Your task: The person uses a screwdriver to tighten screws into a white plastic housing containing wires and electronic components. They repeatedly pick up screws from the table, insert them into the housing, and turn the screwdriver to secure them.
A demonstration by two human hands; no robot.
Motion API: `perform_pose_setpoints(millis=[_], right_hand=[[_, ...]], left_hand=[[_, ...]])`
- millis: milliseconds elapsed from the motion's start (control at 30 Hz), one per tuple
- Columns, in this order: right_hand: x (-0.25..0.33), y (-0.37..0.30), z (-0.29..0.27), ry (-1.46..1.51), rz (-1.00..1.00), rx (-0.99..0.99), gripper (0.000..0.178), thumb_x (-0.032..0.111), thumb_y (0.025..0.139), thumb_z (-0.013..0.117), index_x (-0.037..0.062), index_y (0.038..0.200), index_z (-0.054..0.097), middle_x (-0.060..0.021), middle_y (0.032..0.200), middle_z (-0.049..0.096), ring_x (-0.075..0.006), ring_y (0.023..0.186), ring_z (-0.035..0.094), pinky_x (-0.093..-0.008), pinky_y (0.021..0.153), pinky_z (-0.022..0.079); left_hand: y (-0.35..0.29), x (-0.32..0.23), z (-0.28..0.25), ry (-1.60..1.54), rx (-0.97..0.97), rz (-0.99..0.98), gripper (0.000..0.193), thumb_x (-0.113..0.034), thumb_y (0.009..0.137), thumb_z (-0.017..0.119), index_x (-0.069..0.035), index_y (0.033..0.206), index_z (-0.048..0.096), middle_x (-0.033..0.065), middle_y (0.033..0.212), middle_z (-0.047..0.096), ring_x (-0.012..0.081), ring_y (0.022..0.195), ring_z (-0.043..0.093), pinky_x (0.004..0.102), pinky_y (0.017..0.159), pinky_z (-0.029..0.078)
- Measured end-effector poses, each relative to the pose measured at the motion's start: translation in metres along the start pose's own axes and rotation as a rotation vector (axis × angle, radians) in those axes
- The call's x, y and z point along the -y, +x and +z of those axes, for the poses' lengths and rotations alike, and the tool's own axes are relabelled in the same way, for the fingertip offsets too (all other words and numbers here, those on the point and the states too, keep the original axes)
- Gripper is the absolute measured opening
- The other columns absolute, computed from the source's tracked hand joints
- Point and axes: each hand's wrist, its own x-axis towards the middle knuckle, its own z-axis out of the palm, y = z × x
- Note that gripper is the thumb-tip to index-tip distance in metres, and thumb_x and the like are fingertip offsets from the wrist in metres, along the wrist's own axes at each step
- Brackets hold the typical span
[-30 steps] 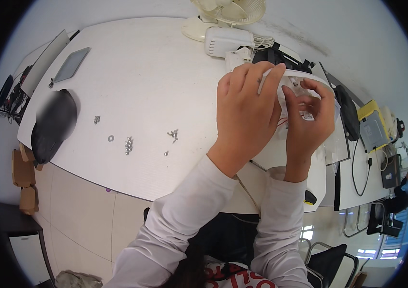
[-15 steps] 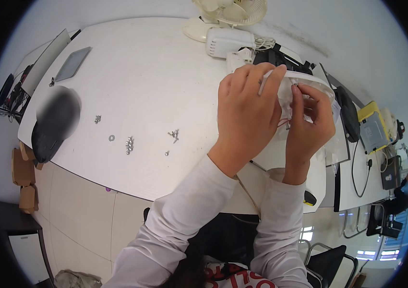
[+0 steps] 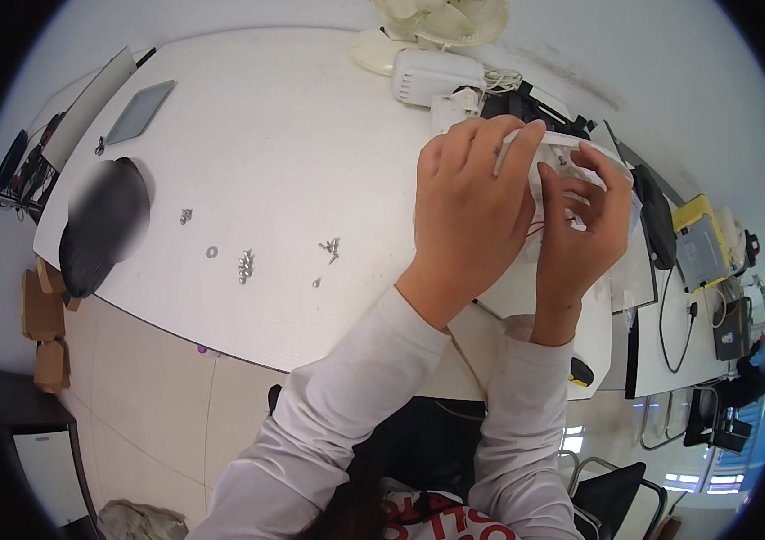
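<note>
My left hand is wrapped over the left side of a white plastic housing with a curved rim, and grips it. Much of the housing is hidden behind both hands. My right hand is beside the housing's inner side, thumb and index finger apart with nothing between them. A tiny dark piece shows inside the housing, just past the right fingertips; its kind is too small to make out. A thin red wire runs between the two hands.
On the white table lie small piles of screws, more screws and a washer. A cream fan and a white appliance stand at the back. A yellow-grey case is at right, a black cap-like object at left.
My right thumb and index finger have parted from their pinch at the housing, the index finger lifting toward the rim. My left hand keeps its grip. The view has shifted slightly.
</note>
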Motion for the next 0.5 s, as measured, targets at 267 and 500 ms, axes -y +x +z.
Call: perform_pose_setpoints(millis=[267,500], right_hand=[[-0.012,-0.003,-0.003,-0.096,-0.140,0.020,0.012,-0.002,0.078,0.067,0.0029,0.089,0.065,-0.0048,0.085,0.064,-0.0113,0.067,0.062,-0.0201,0.052,0.048],[-0.015,-0.001,-0.006,-0.073,-0.054,0.040,0.012,-0.003,0.077,0.067,0.0025,0.088,0.066,-0.0053,0.086,0.064,-0.0132,0.072,0.062,-0.0216,0.055,0.051]], left_hand=[[-0.001,-0.001,-0.001,0.003,0.001,-0.011,0.048,-0.003,0.069,0.062,-0.013,0.116,0.056,0.0018,0.109,0.056,0.0226,0.101,0.050,0.0361,0.086,0.037],[0.001,-0.001,-0.001,-0.010,0.011,-0.013,0.047,-0.003,0.069,0.061,-0.012,0.115,0.056,0.0025,0.109,0.056,0.0229,0.101,0.050,0.0364,0.086,0.037]])
